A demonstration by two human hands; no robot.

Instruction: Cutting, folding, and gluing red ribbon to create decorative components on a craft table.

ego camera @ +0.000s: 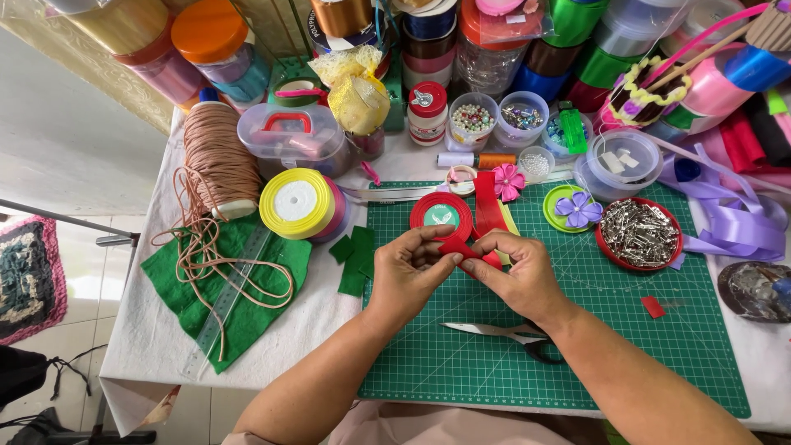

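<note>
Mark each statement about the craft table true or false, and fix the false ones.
1. Both hands pinch a folded red ribbon piece. True.
2. The scissors are in the right hand. False: they lie on the green cutting mat, below the hands.
3. The yellow ribbon spool sits left of the red ribbon spool. True.
4. The left hand rests on the clear ruler. False: the ruler lies apart, on green felt.
</note>
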